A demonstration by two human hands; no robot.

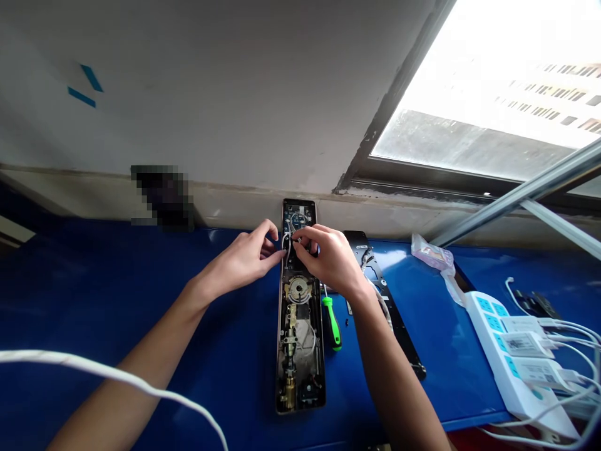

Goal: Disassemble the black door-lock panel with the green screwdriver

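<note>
A long, narrow electronic lock housing (pixel 278 351) lies open on the blue table. At its far end is a circuit board (pixel 295 218) with thin wires, and nearer me are a round metal part (pixel 299 289) and a brass-coloured mechanism (pixel 290 391). My left hand (pixel 251 254) is at the housing's left edge, thumb and fingers apart, its thumb tip by a white wire (pixel 287 241). Over the upper part, my right hand (pixel 326 254) has its fingertips pinched beside that wire. What is between them is too small to make out.
A green-handled screwdriver (pixel 332 322) lies right of the housing. Beyond it is a black panel (pixel 399 326) with a cable. Further right are a plastic packet (pixel 432 254) and a white power strip (pixel 493 363) with chargers. A white cable (pixel 117 376) crosses at lower left.
</note>
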